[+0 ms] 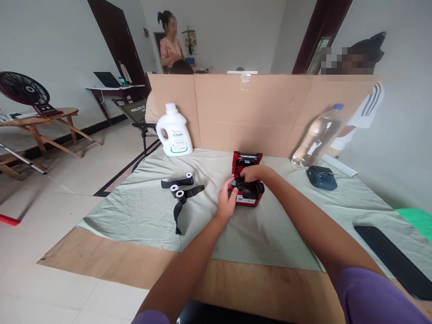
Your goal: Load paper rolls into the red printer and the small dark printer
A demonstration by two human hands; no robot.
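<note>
Cardboard (236,112) stands behind the red device (246,200); black rolls (180,197) lie left.

Handled jug (174,135): white, capped, before cardboard panel (246,117)
Plastic bottle (317,137): clear, blue-capped, right side
Fan (30,89): black, far left
Laptop (107,79): open, back left
Back person (169,50): in pink
Right-hand person (366,112): striped white sleeve

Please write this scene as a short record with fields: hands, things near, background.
Left hand: touching the left side of the red device
Right hand: fingers inside the device; grip hidden
Device lid: raised
Left of device: three black rolls, strips partly unrolled
Far left: white jug, upright
Far right: clear bottle, blue cap
Behind: cardboard panel
</note>
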